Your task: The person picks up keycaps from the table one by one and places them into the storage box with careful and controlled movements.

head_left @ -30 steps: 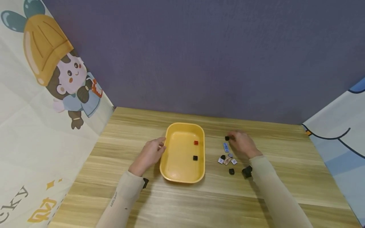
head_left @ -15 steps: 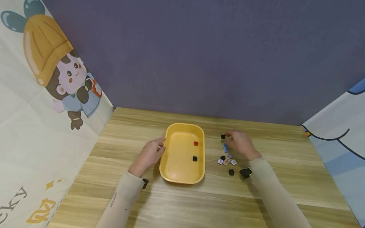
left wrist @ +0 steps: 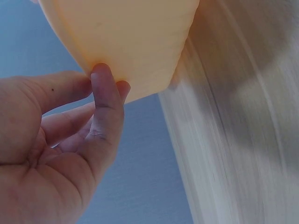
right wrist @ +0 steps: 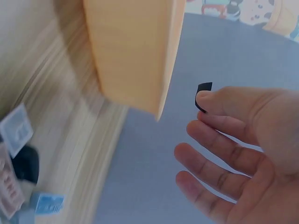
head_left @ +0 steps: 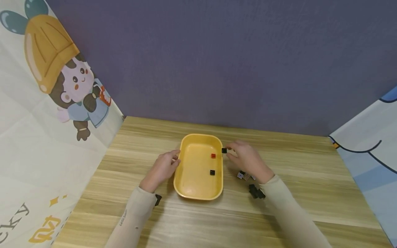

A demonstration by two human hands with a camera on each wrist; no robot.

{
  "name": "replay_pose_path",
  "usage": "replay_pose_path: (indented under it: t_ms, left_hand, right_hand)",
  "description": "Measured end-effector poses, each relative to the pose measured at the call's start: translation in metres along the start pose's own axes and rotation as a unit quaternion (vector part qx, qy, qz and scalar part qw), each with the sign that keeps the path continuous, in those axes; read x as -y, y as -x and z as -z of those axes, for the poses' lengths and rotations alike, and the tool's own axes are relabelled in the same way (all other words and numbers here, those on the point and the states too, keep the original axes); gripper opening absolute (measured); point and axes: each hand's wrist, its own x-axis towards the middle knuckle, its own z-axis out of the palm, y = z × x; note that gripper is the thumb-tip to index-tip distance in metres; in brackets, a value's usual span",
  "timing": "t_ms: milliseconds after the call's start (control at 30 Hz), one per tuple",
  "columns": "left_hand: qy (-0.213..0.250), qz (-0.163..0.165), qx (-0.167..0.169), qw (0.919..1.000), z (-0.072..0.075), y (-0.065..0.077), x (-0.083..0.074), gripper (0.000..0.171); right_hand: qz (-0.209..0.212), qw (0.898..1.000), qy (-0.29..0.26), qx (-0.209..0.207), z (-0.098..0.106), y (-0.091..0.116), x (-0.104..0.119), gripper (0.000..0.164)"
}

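My left hand (head_left: 162, 169) is at the left side of a yellow tray (head_left: 196, 198), fingertips touching the outside of its wall near the rim. The left wrist view shows the loosely bent fingers (left wrist: 105, 109) against that wall. At the tray's right rim, my right hand (head_left: 248, 160) pinches a small black keycap (head_left: 224, 150) between thumb and fingertip. In the right wrist view the keycap (right wrist: 203, 95) is held apart from the tray, the other fingers spread below. A red keycap (head_left: 213, 156) and another black keycap (head_left: 212, 172) lie inside the tray.
To the tray's right lie a white keycap (head_left: 240, 175), a tan keycap (head_left: 246, 176) and others partly hidden by the right arm. A blue keycap (right wrist: 49, 203) shows in the right wrist view. Behind the wooden table (head_left: 149, 137) rises a dark grey-blue wall (head_left: 198, 69).
My right hand has moved left with the black keycap, from above the loose keycaps to the tray's right rim. The left hand and the tray have stayed put.
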Motion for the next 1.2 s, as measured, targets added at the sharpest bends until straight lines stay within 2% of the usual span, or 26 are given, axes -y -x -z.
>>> replay_pose_path:
  t_ms: [167, 400, 700, 967, 1200]
  left_hand:
    - [-0.001, -0.001, -0.001, 1.0000, 0.000, 0.000, 0.000, 0.043]
    - [-0.002, -0.003, -0.002, 1.0000, -0.001, 0.000, 0.001, 0.043]
    - [0.003, 0.000, -0.001, 1.0000, 0.000, 0.001, 0.001, 0.042]
    - [0.002, 0.000, -0.002, 1.0000, 0.000, 0.001, 0.001, 0.042]
    - [0.000, -0.002, -0.002, 1.0000, -0.001, 0.000, 0.001, 0.042]
  right_hand:
    - [0.025, 1.000, -0.006, -0.008, -0.002, -0.002, 0.011, 0.027]
    - [0.022, 1.000, -0.014, 0.003, -0.006, -0.003, 0.015, 0.025]
    - [0.029, 0.999, -0.015, -0.003, -0.007, -0.004, 0.014, 0.039]
    - [0.000, 1.000, -0.023, -0.003, 0.003, 0.000, 0.007, 0.034]
    - [-0.034, 0.999, -0.016, 0.005, 0.009, 0.007, -0.012, 0.030]
